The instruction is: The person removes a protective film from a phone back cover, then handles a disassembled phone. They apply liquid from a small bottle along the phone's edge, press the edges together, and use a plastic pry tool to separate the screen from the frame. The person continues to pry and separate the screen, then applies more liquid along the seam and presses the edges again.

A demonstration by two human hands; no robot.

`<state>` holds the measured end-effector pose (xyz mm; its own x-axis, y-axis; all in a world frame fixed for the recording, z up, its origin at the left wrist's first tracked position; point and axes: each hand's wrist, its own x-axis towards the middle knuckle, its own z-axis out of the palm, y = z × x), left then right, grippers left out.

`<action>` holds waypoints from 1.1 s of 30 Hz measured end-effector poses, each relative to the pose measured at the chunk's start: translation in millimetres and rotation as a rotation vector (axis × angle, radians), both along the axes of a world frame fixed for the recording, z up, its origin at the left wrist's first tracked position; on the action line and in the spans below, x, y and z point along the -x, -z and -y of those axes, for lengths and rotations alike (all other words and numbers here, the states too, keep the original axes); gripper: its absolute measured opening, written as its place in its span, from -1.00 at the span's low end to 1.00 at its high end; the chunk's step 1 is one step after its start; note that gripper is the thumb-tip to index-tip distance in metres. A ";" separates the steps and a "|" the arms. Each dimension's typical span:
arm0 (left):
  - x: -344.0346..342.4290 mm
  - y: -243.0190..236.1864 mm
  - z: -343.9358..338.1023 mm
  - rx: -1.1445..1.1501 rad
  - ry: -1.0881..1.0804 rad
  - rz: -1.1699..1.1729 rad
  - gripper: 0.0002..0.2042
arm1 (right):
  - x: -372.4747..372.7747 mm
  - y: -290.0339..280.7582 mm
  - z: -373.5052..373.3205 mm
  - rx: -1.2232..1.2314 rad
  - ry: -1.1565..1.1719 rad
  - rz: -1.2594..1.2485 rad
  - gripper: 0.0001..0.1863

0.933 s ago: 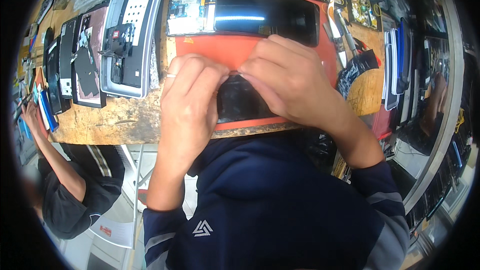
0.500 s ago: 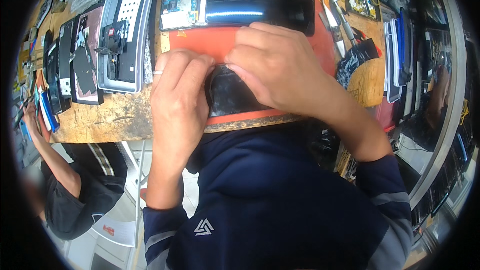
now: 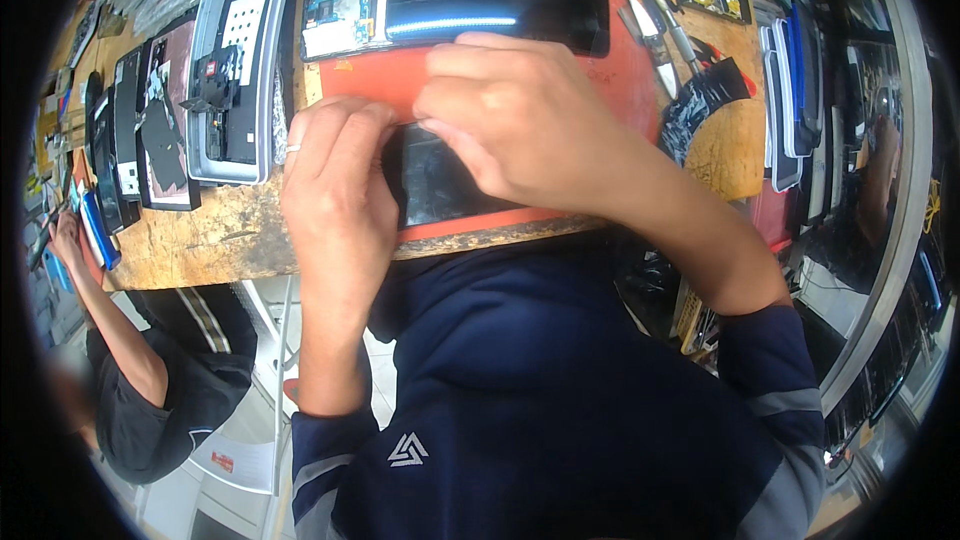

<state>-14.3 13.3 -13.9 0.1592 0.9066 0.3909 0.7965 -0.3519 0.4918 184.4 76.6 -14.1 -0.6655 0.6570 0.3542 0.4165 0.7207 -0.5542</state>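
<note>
A black glossy flat panel [image 3: 445, 175] lies near the front edge of an orange-red mat [image 3: 450, 227], partly covered by my hands. My left hand [image 3: 340, 165] is closed at the panel's upper left corner, its thumb mostly hidden. Close beside it, my right hand [image 3: 525, 115] reaches over the panel with thumb and index finger pinched at its upper edge. Whatever is between those fingertips is too small to make out. Beyond my hands sits an opened device with an exposed circuit board [image 3: 340, 15], and a large black screen [image 3: 500, 0] overlaps its right side.
A grey tray [image 3: 268, 140] with device parts stands left, beside several phone-like housings [image 3: 160, 140]. Hand tools [image 3: 678, 25] and a dark patterned cloth-like piece [image 3: 710, 100] lie right. Stacked flat devices [image 3: 795, 90] stand farther right. Another person's arm [image 3: 115, 325] reaches the bench at left.
The whole scene has shifted slightly left in the picture. Both my hands stay at the panel's upper edge, fingertips close together, having moved a little left over the mat.
</note>
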 end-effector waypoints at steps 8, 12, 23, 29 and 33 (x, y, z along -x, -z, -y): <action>4.0 -11.5 17.4 0.160 -0.086 0.057 -0.50 | 4.9 0.4 0.9 -0.007 0.025 -0.003 -0.94; 18.0 -26.9 37.3 0.269 0.006 -0.030 -0.13 | 3.0 -3.5 -0.4 0.053 0.023 0.018 -0.91; 11.0 -34.8 24.8 0.240 0.027 0.030 0.07 | -7.6 -26.0 -5.7 0.238 0.016 -0.056 -0.92; 9.8 -23.9 20.6 0.154 0.056 0.077 0.01 | -11.5 -35.0 -3.6 0.242 0.058 -0.089 -0.90; 9.3 -21.5 24.8 0.129 0.045 0.054 -0.10 | -10.4 -38.3 -0.9 0.213 0.054 -0.082 -0.90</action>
